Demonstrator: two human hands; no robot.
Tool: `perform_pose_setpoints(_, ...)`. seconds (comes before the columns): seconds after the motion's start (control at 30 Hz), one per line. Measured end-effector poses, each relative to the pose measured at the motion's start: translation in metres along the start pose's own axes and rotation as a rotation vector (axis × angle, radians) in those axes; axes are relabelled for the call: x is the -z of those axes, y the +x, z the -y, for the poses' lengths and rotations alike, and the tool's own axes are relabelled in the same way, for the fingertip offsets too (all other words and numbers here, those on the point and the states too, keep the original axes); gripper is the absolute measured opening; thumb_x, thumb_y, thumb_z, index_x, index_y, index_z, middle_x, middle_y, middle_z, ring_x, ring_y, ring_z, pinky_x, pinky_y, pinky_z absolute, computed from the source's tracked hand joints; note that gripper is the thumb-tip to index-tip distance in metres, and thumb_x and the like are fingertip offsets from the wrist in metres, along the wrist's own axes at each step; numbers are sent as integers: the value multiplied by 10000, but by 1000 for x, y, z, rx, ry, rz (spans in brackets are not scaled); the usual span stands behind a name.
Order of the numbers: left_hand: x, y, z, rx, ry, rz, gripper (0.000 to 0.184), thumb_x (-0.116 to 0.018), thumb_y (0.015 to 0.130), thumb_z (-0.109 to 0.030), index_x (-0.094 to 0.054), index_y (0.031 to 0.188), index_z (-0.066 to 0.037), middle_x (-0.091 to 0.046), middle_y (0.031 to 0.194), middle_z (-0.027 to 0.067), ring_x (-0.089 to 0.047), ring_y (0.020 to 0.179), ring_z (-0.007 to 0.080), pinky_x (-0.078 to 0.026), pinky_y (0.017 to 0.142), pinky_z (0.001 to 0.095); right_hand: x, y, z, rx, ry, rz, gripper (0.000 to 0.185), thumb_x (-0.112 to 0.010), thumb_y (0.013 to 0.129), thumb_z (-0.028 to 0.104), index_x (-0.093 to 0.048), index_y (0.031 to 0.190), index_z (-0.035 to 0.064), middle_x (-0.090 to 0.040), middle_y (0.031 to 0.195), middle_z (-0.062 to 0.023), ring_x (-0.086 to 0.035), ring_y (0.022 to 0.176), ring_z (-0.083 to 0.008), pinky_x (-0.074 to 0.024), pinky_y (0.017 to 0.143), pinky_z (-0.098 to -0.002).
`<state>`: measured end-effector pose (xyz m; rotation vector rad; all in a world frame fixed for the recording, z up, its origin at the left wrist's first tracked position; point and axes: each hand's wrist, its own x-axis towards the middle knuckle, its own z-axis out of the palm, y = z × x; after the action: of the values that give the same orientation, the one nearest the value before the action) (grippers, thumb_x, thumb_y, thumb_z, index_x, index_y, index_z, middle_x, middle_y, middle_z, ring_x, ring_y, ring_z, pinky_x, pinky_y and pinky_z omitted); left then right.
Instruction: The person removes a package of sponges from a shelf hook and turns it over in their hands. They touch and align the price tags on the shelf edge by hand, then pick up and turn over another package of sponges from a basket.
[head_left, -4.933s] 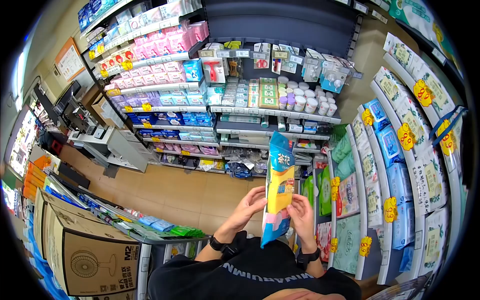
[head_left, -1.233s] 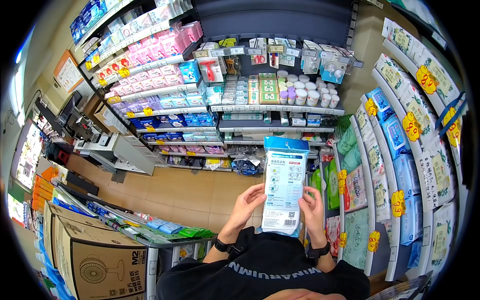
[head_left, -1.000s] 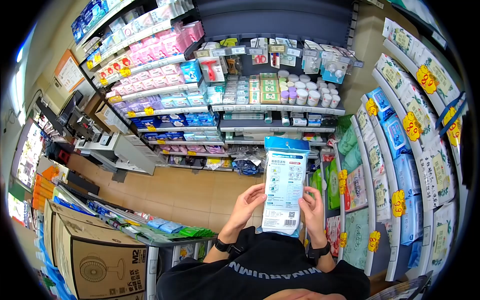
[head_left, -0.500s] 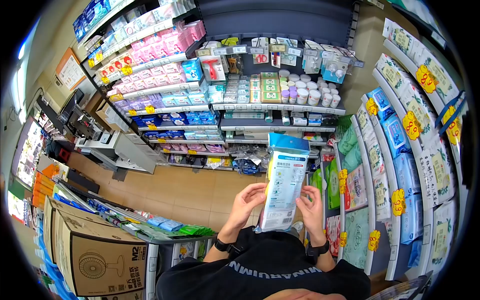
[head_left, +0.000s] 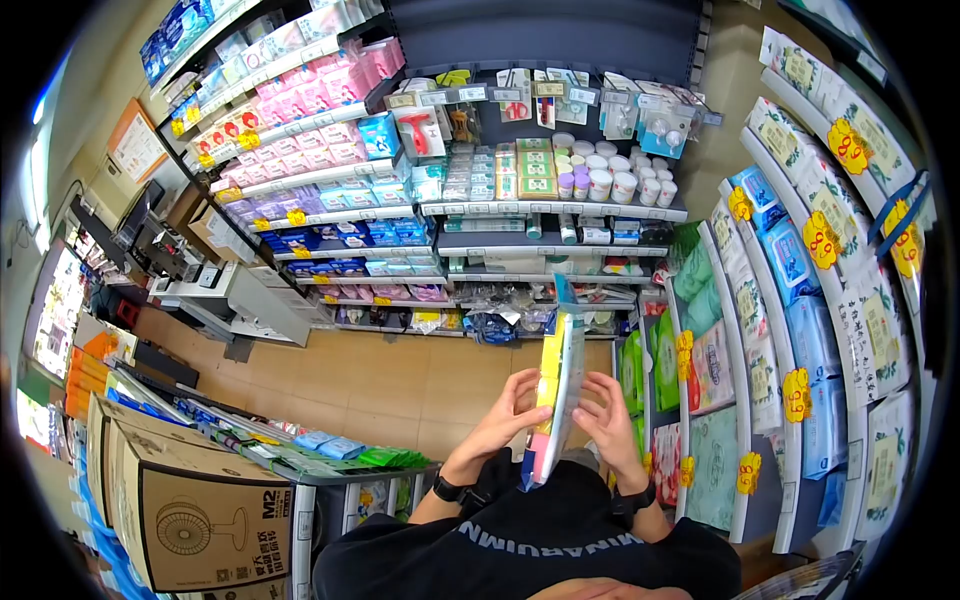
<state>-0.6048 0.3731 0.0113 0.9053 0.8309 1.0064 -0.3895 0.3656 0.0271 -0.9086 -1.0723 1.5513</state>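
A plastic-wrapped package (head_left: 560, 377) stands upright in front of my chest, turned nearly edge-on. Its top flap is blue, one side shows yellow and pink, and the other is whitish with print. My left hand (head_left: 517, 408) grips the left edge, thumb on the yellow and pink side. On the opposite side, the fingers of my right hand (head_left: 603, 415) are bent against the whitish face. Each wrist wears a black band.
Shelves (head_left: 550, 210) with tubs and boxed goods face me. Another rack (head_left: 790, 340) with packs of tissues and wipes rises close on the right. A fan carton (head_left: 200, 520) sits at the lower left, beside low shelving. Tiled floor (head_left: 400, 385) lies between.
The package has turned from showing its printed whitish back to nearly edge-on, so its yellow and pink side shows. Both hands still hold it. The camera view has shifted slightly.
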Motion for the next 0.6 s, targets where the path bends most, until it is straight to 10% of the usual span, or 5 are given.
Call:
perform_pose_setpoints(0.27,-9,2,6,28,43,131,1044,-802,880,-225,-26,1546,-16,-293,1556,248,-364,1439,320,-387,1140,448,3,-4,-12,-9,38,188,807,-761,900,144,-240,1505,34,-346,1505,-208,-422,1384,-310,-331,1171,-443)
perform_pose_setpoints(0.6,-11,-5,5,6,181,46,928,-738,928,-185,-74,1563,-53,-345,1494,183,-431,1375,285,-412,1108,407,4,-1,-6,70,26,42,700,-722,905,112,-314,1461,-7,-419,1475,-216,-409,1415,-308,-318,1186,-420)
